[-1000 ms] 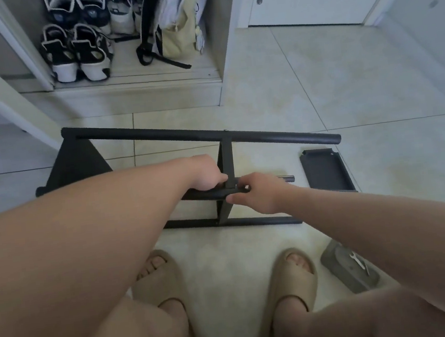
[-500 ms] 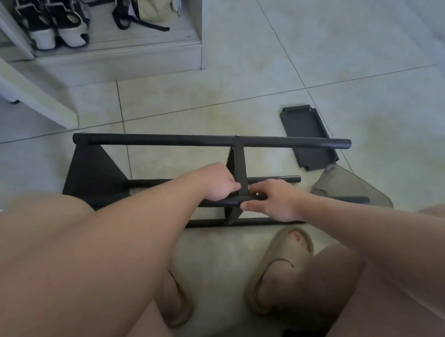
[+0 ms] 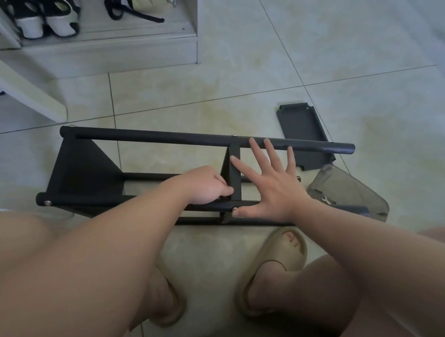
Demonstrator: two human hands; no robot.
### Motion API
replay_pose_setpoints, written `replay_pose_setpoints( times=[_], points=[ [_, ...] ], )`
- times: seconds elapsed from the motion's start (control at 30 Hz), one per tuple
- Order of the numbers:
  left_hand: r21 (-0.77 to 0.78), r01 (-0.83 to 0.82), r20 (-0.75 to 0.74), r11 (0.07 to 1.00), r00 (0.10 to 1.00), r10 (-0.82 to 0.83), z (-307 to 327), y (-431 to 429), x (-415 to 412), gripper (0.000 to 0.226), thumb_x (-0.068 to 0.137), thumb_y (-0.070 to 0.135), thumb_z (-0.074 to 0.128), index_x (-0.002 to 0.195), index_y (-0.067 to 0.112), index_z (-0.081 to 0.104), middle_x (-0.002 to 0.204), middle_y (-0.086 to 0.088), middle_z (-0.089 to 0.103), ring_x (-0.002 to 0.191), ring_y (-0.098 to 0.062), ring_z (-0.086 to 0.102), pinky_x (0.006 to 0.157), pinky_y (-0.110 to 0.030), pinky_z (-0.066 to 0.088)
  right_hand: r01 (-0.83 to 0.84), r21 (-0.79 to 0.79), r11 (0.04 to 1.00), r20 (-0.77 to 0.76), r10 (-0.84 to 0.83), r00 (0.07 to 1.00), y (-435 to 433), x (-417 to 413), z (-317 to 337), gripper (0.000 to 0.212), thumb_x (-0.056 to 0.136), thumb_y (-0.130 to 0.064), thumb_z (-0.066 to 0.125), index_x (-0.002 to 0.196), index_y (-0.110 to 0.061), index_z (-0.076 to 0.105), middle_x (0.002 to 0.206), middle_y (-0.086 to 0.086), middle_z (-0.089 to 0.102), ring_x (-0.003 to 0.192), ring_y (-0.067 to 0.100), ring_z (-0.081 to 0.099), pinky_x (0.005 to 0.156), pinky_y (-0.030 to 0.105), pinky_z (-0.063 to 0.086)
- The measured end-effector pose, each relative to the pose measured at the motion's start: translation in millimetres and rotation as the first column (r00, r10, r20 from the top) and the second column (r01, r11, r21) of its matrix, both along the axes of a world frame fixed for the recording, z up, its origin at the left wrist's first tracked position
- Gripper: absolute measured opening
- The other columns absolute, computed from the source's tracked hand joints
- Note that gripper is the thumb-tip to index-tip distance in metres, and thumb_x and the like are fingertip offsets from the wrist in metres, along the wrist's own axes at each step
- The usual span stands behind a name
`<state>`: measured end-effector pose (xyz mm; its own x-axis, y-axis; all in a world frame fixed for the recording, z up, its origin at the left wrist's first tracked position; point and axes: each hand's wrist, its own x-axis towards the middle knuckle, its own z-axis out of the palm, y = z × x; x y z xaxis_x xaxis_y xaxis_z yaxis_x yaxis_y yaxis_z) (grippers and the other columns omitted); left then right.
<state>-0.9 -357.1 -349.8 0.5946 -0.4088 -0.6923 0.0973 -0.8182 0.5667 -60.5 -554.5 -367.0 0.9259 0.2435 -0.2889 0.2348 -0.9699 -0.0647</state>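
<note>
- Sandals, beige foam slides [image 3: 276, 257], stand nearest on the pale tiled floor [image 3: 340, 46].
- Left hand [image 3: 206, 185] curls its fingers round the near tube of a black metal tube frame [image 3: 157, 137], which lies on the floor just beyond the feet.
- Right hand [image 3: 270, 188] is over the frame, fingers straight and spread; contact unclear.
- Clear plastic bag [image 3: 355, 190] lies just right of it.
- Flat black metal plate [image 3: 304, 132] lies behind the frame's right end.

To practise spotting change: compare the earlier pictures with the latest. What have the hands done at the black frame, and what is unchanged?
The right hand has let go of the near rod of the black frame and opened, fingers spread toward the top bar. The left hand still grips the rod beside the upright bracket. Frame, black plate and clear bag lie on the floor as before.
</note>
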Motion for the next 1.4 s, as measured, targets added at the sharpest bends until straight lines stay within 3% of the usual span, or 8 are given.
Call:
replay_pose_setpoints(
  times=[0.1,0.33,0.43,0.53,0.87,1.0,1.13,1.4],
  points=[
    [-0.024,-0.003,-0.047,1.0,0.999,0.002,-2,2,6,0.026,0.093,0.043,0.061,0.094,0.024,0.078,0.098,0.004,0.073,0.095,-0.018,0.063,0.09,-0.034,0.047,0.0,0.04,0.999,0.012,0.0,1.0,-1,4,-6,0.113,0.062,-0.102,0.03,0.155,-0.054,-0.009,0.167,0.003,-0.026,0.151,0.031,-0.03,0.114,0.067,-0.018],
    [-0.012,-0.039,-0.176,0.999,0.984,0.036,-5,0,15,0.03,0.091,0.034,0.063,0.072,0.012,0.068,0.044,0.01,0.043,0.055,-0.019,0.039,0.063,-0.032,0.033,-0.01,0.088,0.996,0.015,0.009,1.0,-5,6,-12,0.112,0.063,-0.102,0.029,0.154,-0.053,-0.014,0.165,0.002,-0.031,0.149,0.03,-0.034,0.112,0.059,-0.023],
    [0.054,-0.072,-0.258,0.996,0.962,0.084,-7,-3,21,0.03,0.087,0.026,0.066,0.059,0.016,0.068,0.055,0.005,0.053,0.056,-0.019,0.039,0.064,-0.03,0.036,-0.011,0.1,0.995,0.016,0.009,1.0,-5,6,-12,0.111,0.065,-0.102,0.028,0.154,-0.053,-0.014,0.165,0.002,-0.03,0.15,0.03,-0.033,0.115,0.06,-0.02],
    [0.02,-0.2,-0.302,0.98,0.933,0.197,-14,-3,24,0.018,0.093,0.015,0.058,0.092,0.014,0.076,0.084,-0.005,0.062,0.063,-0.018,0.042,0.061,-0.027,0.04,-0.007,0.117,0.993,0.013,0.006,1.0,-5,6,-11,0.11,0.065,-0.102,0.028,0.154,-0.053,-0.013,0.166,0.002,-0.029,0.15,0.03,-0.032,0.116,0.06,-0.019],
    [-0.141,-0.339,-0.443,0.93,0.862,0.247,-31,0,26,0.046,0.093,-0.019,0.035,0.09,0.01,0.07,0.092,-0.008,0.077,0.084,-0.012,0.075,0.065,-0.016,0.057,-0.003,0.12,0.993,0.033,-0.001,0.999,-5,5,-10,0.111,0.066,-0.101,0.032,0.157,-0.05,-0.007,0.168,0.004,-0.023,0.152,0.03,-0.028,0.118,0.06,-0.017],
    [-0.154,-0.293,-0.392,0.944,0.895,0.214,-35,-3,23,0.029,0.1,0.001,0.047,0.098,0.013,0.072,0.096,-0.006,0.078,0.085,-0.012,0.076,0.067,-0.018,0.056,-0.011,0.122,0.992,0.036,0.006,0.999,-5,6,-11,0.111,0.066,-0.1,0.033,0.156,-0.05,-0.008,0.168,0.004,-0.022,0.152,0.031,-0.027,0.119,0.061,-0.015],
    [-0.11,-0.162,-0.203,0.981,0.97,0.137,-41,-7,23,0.021,0.092,0.01,0.06,0.087,0.023,0.076,0.096,-0.004,0.078,0.098,-0.024,0.073,0.099,-0.04,0.053,-0.008,0.126,0.992,0.037,0.003,0.999,-5,6,-12,0.111,0.066,-0.1,0.032,0.156,-0.05,-0.009,0.168,0.004,-0.022,0.152,0.031,-0.027,0.119,0.062,-0.014],
    [-0.091,-0.165,-0.15,0.982,0.977,0.15,-37,-8,20,0.016,0.081,0.014,0.068,0.073,0.026,0.076,0.082,-0.004,0.078,0.089,-0.026,0.074,0.096,-0.044,0.056,-0.001,0.131,0.991,0.049,-0.005,0.999,-4,5,-13,0.111,0.065,-0.101,0.032,0.157,-0.051,-0.006,0.168,0.003,-0.02,0.153,0.031,-0.025,0.119,0.06,-0.013]
  ],
)
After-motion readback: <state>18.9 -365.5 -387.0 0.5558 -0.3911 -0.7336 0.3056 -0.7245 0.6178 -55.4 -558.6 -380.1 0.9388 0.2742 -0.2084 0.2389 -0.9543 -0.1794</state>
